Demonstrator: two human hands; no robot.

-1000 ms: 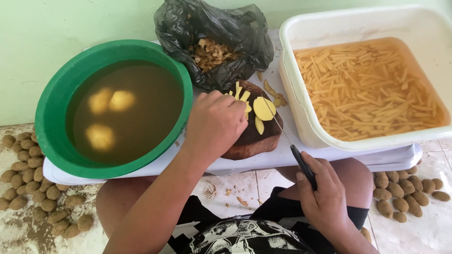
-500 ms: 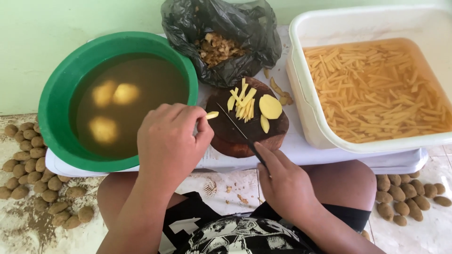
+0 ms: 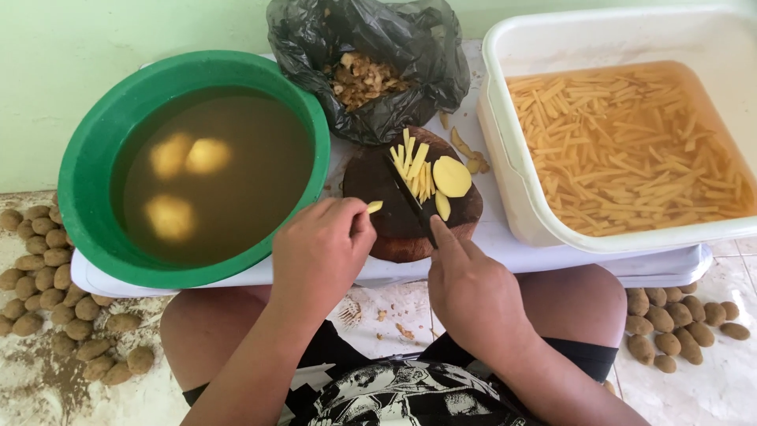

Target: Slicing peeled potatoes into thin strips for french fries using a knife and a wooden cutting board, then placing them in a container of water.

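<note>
Head view, looking down at a low board across the person's lap. The left hand pinches a potato stick between fingertips, at the board's eight o'clock edge. The right hand wraps closed around a knife, blade lying beside cut sticks and a slice. The stick looks light, stiff, wet and likely slippery; mid-length pinching suits it. Green basin at nine o'clock, tub of sticks at three, bag at twelve.

Left hand pinched shut, right hand fisted, forefinger extended
</note>
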